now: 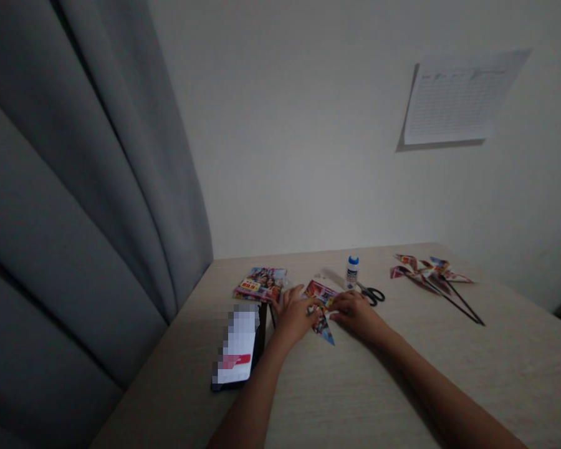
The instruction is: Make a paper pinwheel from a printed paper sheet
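A cut, colourful printed paper point(325, 330), with pointed flaps like a pinwheel's, lies on the table between my hands. My left hand point(293, 313) rests at its left side with fingers spread and the thumb lying on the paper. On the other side, my right hand point(356, 313) has its fingers bent and pressed together at the paper's right edge. Part of the paper is covered by my fingers. Close behind my right hand are black-handled scissors point(376, 295) and an upright white glue bottle point(352, 274) with a blue cap.
A phone point(236, 349) with a lit, blurred screen lies left of my left forearm. Printed leaflets point(262, 282) lie beyond it. Paper pinwheels on dark sticks point(427, 273) lie at the right. A grey curtain point(121, 156) borders the table's left side, and a wall stands behind.
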### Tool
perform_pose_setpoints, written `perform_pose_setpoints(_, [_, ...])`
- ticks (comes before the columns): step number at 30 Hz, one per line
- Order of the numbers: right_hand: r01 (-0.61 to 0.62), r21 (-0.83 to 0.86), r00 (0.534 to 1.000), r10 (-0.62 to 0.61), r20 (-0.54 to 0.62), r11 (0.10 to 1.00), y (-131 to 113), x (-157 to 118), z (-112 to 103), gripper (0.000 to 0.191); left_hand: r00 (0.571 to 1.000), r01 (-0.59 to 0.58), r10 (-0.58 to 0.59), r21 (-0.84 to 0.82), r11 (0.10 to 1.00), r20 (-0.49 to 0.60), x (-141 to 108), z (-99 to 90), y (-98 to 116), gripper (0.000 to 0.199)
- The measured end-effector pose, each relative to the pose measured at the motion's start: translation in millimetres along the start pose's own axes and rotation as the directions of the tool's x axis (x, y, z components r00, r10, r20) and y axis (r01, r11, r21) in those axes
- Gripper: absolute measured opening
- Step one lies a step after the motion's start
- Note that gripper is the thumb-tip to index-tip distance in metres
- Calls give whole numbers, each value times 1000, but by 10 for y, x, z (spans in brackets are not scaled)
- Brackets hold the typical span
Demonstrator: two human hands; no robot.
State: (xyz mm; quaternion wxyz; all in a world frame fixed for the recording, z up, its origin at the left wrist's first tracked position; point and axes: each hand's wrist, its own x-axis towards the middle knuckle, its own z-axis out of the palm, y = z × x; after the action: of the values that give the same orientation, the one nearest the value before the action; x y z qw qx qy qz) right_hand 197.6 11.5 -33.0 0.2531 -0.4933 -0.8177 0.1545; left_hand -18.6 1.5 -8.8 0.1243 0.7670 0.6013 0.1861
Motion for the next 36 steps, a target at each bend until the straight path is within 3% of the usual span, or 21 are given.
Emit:
perform_pose_setpoints(9, [-3, -10, 1000, 3, -14, 1000, -26, -6, -3, 22, 996, -83, 82, 27, 996, 19, -41, -10, 7, 24])
perform_pose_setpoints(19, [3, -2, 1000, -3, -7, 1000, -39, -4, -11, 25, 995, -74, 67, 89, 993, 80, -43, -9, 2, 32])
perform_pose_setpoints(36, [-28, -25, 1000, 28, 11, 999, -68, -18, -32, 26, 995, -102, 102, -7, 995, 4, -38, -18, 5, 24])
